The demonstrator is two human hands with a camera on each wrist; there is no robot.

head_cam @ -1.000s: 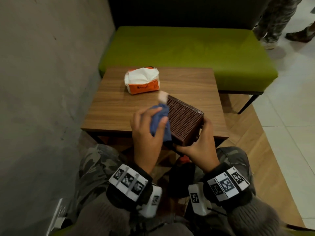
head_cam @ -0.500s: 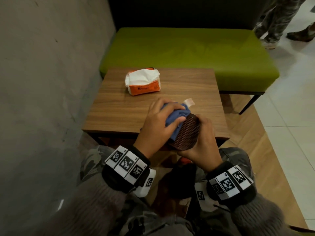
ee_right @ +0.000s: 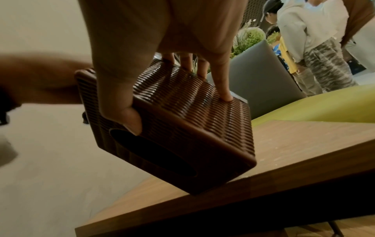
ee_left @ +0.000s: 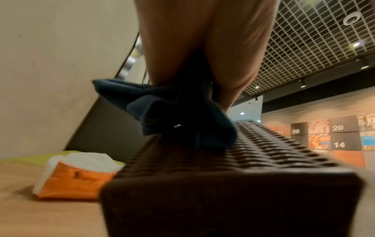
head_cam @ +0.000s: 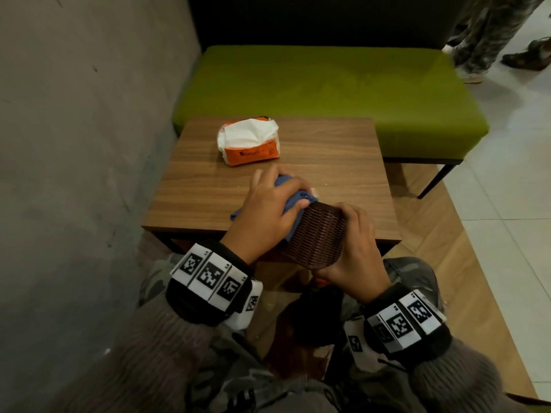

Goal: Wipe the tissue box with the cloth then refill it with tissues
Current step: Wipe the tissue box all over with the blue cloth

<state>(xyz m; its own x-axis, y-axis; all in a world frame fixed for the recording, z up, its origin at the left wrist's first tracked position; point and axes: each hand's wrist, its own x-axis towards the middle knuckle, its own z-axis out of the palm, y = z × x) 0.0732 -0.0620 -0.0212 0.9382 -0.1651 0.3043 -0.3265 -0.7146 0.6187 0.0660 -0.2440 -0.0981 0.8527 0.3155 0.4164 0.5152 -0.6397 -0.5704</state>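
A brown woven tissue box (head_cam: 317, 236) (ee_right: 182, 121) is held tilted at the near edge of the wooden table (head_cam: 208, 189). My right hand (head_cam: 354, 248) grips its right side, thumb by the dark oval opening (ee_right: 154, 152), fingers (ee_right: 223, 83) across the woven face. My left hand (head_cam: 268, 210) holds a bunched blue cloth (head_cam: 292, 198) (ee_left: 182, 118) and presses it onto the box's top face (ee_left: 243, 149). An orange pack of white tissues (head_cam: 250, 143) (ee_left: 79, 174) lies further back on the table.
A grey wall (head_cam: 74, 144) runs along the left. A green bench (head_cam: 328, 90) stands behind the table. A person's legs (head_cam: 483, 34) are at the far right on the tiled floor, and several people (ee_right: 312, 44) show in the right wrist view.
The box has been turned and tipped, so a different woven face points up. My left hand with the cloth moved from its near left side up and across to the top.
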